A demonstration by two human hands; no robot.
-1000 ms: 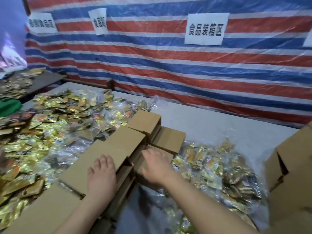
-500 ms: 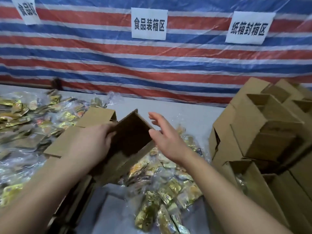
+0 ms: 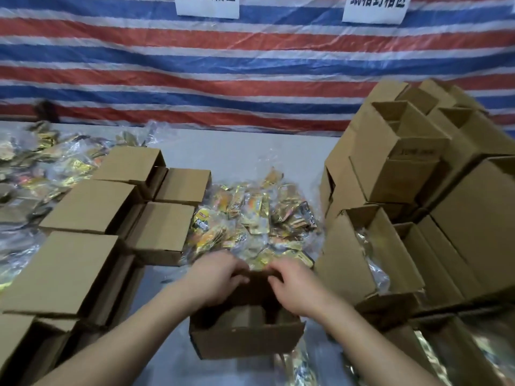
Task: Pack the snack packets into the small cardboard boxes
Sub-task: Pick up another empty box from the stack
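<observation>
A small open cardboard box (image 3: 245, 339) stands on the table right in front of me, its inside dark and seemingly without packets. My left hand (image 3: 216, 277) grips the far left part of its rim, fingers curled over the edge. My right hand (image 3: 296, 286) grips the far right part of the rim the same way. Just beyond the box lies a heap of gold and orange snack packets (image 3: 250, 218) in clear plastic.
Closed small boxes (image 3: 89, 204) lie in rows at the left, with more packets (image 3: 47, 168) behind them. Open boxes (image 3: 395, 162) are stacked at the right; one (image 3: 370, 263) holds packets. A striped tarpaulin (image 3: 250, 65) hangs behind the grey table (image 3: 245, 146).
The box I held tilted in the air now stands upright on the table close to me. Both hands have come down onto its far rim. My view has tilted down and to the right.
</observation>
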